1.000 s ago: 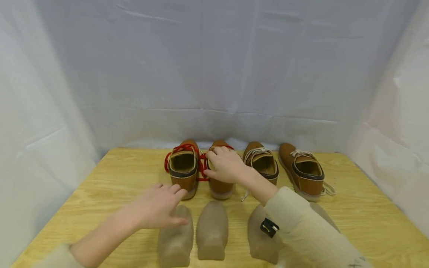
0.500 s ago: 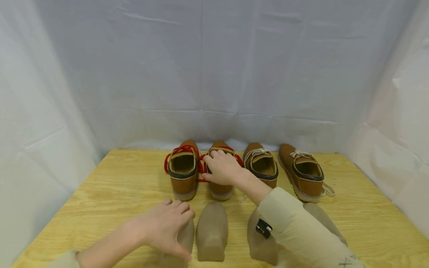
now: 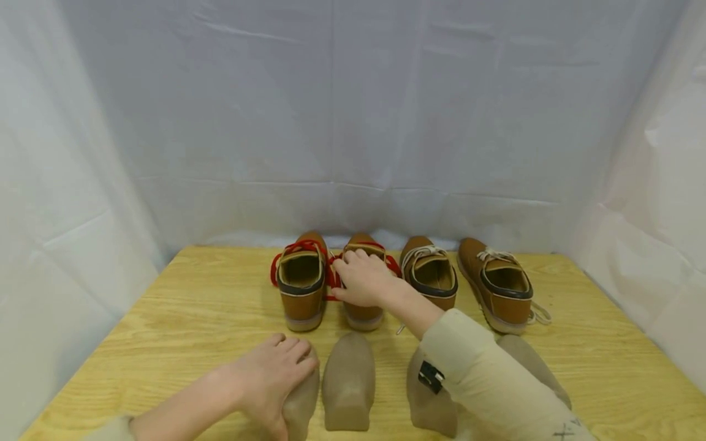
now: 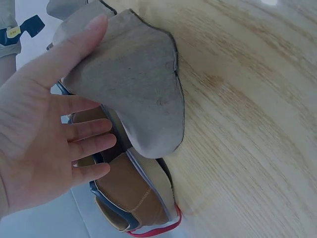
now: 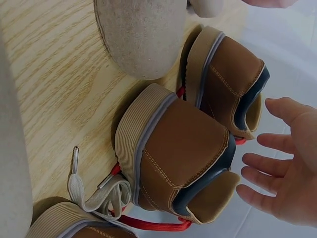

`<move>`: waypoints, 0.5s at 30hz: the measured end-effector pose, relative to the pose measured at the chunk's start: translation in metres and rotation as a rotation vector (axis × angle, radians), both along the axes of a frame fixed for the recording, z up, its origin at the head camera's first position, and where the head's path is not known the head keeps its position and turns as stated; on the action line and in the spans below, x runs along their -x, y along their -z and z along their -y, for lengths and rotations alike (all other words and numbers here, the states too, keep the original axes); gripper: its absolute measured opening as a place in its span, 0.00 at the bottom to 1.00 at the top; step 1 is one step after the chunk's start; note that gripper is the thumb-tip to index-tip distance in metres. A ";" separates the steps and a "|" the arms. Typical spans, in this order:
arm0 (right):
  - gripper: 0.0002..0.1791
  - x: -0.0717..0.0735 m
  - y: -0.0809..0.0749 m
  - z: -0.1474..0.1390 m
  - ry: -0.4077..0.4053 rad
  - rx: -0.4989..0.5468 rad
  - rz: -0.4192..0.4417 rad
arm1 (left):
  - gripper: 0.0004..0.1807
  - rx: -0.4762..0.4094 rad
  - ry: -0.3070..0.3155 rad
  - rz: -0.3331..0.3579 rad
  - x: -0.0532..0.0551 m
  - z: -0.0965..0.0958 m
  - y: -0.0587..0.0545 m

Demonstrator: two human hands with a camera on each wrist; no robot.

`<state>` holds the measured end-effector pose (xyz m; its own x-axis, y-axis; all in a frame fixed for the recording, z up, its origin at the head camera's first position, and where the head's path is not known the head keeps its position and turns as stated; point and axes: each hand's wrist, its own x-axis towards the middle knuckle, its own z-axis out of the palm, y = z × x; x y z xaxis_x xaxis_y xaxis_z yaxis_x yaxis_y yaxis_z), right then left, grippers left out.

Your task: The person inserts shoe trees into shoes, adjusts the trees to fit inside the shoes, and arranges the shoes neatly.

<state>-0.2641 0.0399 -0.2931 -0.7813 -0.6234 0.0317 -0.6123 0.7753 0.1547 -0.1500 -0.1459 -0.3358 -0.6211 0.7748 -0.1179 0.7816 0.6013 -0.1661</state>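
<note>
- White cloth hangs behind and beside a wooden table (image 3: 182, 318).
- Four brown shoes stand in a row at the back, heels toward the person, toes toward the cloth.
- Two shoes have red laces, two have white laces.
- Four tan shoe fillers lie in front of them, long way front to back, like the shoes.
- The left hand (image 3: 273, 380) rests on the left filler (image 3: 302, 398), at the near edge of the table, thumb along its side. Its fingers are nearly straight, so it is not squeezing.
- The right hand (image 3: 361, 278) lies flat over the top of the second red-laced shoe (image 3: 364, 315). Its fingers are spread and loose, holding nothing.
- The first red-laced shoe (image 3: 300, 288) stands just left of it.
</note>
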 end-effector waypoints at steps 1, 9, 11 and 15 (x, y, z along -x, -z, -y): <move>0.26 0.000 0.001 0.000 -0.003 0.000 -0.003 | 0.49 -0.006 0.002 -0.006 0.001 0.000 0.001; 0.24 -0.001 0.005 0.005 -0.019 -0.009 0.006 | 0.48 -0.020 -0.003 -0.034 0.005 0.002 0.003; 0.25 -0.001 0.006 0.006 -0.023 -0.012 0.005 | 0.48 -0.015 0.002 -0.059 0.005 0.001 0.004; 0.26 -0.002 0.010 0.010 -0.030 -0.020 -0.001 | 0.47 0.014 0.024 -0.139 0.004 0.000 0.007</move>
